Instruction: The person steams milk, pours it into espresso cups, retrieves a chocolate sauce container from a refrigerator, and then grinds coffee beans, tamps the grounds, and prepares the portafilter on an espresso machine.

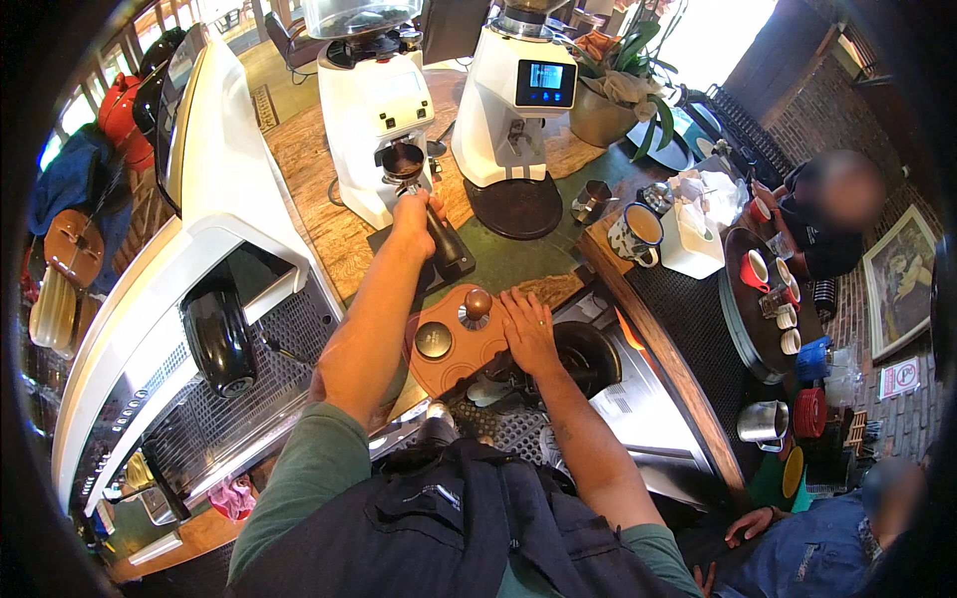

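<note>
My left hand (420,217) grips the handle of a portafilter (404,166), whose basket, with dark coffee in it, is under the spout of a white coffee grinder (366,97). My right hand (529,329) lies flat with spread fingers on the right edge of a brown tamping mat (463,359). On that mat stand a tamper with a round wooden knob (478,303) and a round dark distribution tool (433,340). A black knock box (591,357) is just right of my right hand. A second white grinder (508,105) with a lit screen stands right of the first.
A white espresso machine (247,202) fills the left side. To the right are a patterned mug (634,233), a white container (689,243), a round tray (736,314) with cups and a steel pitcher (762,422). Two people are at the right. A potted orchid (607,112) stands behind.
</note>
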Available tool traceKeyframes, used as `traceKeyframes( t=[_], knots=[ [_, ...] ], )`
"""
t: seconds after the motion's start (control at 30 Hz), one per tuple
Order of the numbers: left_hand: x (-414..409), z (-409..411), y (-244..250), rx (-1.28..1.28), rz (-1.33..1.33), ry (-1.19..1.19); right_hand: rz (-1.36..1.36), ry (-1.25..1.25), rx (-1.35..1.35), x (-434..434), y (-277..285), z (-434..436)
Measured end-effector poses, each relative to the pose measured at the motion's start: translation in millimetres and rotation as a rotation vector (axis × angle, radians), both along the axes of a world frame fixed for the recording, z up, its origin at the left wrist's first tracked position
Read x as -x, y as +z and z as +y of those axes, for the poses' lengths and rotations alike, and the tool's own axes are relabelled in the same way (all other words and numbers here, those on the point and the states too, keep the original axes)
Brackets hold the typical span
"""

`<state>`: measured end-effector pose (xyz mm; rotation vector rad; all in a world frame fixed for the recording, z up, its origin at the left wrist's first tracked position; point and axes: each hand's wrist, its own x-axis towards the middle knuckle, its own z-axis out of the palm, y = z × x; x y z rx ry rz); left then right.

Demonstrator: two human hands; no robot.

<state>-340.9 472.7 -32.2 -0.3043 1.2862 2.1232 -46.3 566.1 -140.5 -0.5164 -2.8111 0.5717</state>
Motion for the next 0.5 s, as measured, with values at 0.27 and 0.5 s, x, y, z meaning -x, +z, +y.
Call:
traceKeyframes(
  t=[0.27, 0.5],
  knots=[
    [-1.4, -0.6, 2.5, 0.012, 0.012, -0.008, -0.002, 0.002, 0.01, 0.0, -1.1, 0.0],
    [-0.1, 0.0, 1.0, 0.011, 0.0, -0.008, 0.007, 0.008, 0.0, 0.4, -3.3, 0.7]
  ],
)
